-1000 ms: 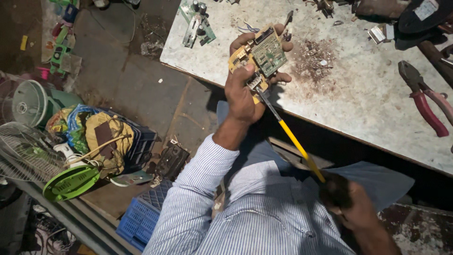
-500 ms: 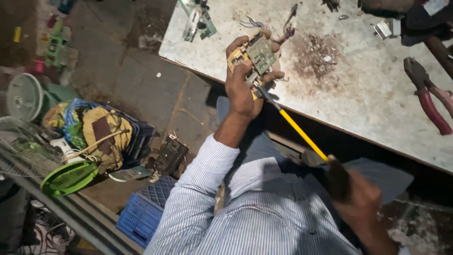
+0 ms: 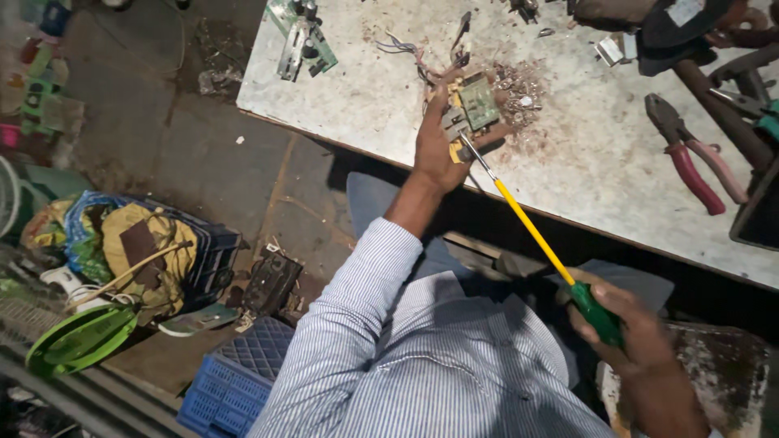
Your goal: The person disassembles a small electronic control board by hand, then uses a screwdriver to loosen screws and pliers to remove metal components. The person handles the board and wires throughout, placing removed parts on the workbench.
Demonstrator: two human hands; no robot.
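Note:
My left hand (image 3: 438, 142) grips a small green circuit board (image 3: 477, 104) with wires, held over the near edge of the stained white table (image 3: 365, 89). My right hand (image 3: 641, 349) is closed on the green handle of a long screwdriver (image 3: 531, 231) with a yellow shaft. The screwdriver's metal tip touches the underside of the board, next to my left fingers. A striped shirt sleeve covers my left arm.
Red-handled pliers (image 3: 694, 158) and dark tools lie at the table's right end, and another green board (image 3: 300, 40) lies at its far left. A pile of small debris (image 3: 523, 89) sits behind the held board. On the floor are a blue crate (image 3: 239, 377), a green fan grille (image 3: 77, 341) and bundled scrap.
The view has shifted so the table and hands sit further right. The screwdriver tip stays against the board in my left hand.

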